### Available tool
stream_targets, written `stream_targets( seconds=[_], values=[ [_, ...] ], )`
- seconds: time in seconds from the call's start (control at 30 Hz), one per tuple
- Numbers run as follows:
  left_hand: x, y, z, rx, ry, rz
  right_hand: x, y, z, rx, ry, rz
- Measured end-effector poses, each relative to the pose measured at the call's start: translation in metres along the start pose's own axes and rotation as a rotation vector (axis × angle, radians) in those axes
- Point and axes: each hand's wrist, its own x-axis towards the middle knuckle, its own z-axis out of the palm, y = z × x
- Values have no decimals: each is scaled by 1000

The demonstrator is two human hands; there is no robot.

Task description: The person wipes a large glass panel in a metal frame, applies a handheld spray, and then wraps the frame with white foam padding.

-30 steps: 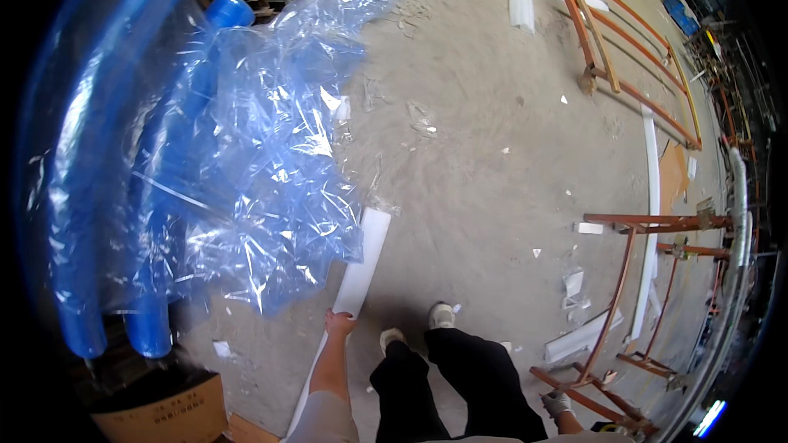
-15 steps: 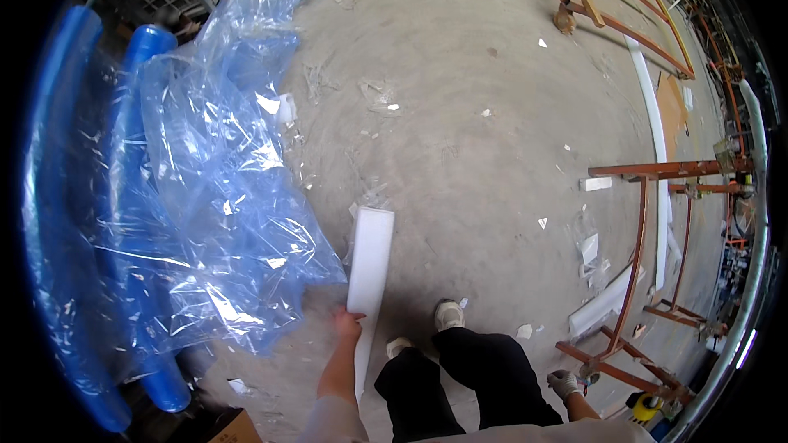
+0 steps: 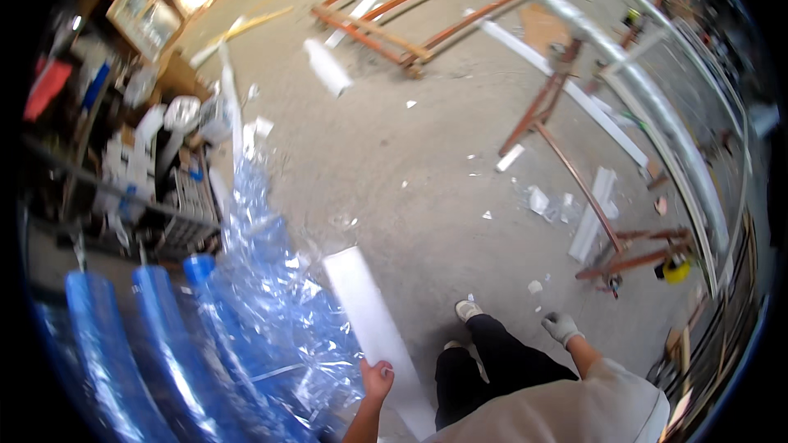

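Observation:
My left hand grips a long white flat strip by its side edge; the strip points up and left over the concrete floor. It runs down past my legs and dark trousers. Just left of the strip lies crumpled blue plastic film. My right hand wears a grey glove and hangs beside my hip, holding nothing that I can see. One pale shoe shows ahead of my legs.
Blue wrapped rolls lie at the lower left beside a cluttered rack. Rust-red metal frames stand to the right and at the back. White strips and scraps litter the floor. A silver duct curves along the right.
The view has swung right and up, so the blue film and rolls now lie lower left. My gloved right hand has come into view. The white strip stays in my left hand.

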Motion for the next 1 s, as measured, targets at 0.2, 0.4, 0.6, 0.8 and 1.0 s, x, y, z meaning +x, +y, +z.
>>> stream_targets(
  seconds=[0.2,0.4,0.6,0.8,1.0],
  values=[
    [18,127,-135,-2,188,231,-115,-30,-38,241,137,59],
    [30,265,-156,-61,51,734,-224,-45,-25,717,-71,-189],
    [-23,442,-107,-199,-7,1303,-271,-71,-21,831,238,-661],
    [-141,630,-34,-308,-235,1339,-302,11,-115,1527,463,-501],
    [-190,677,98,-356,-990,1158,-350,203,-224,1998,900,-517]
  ],
)
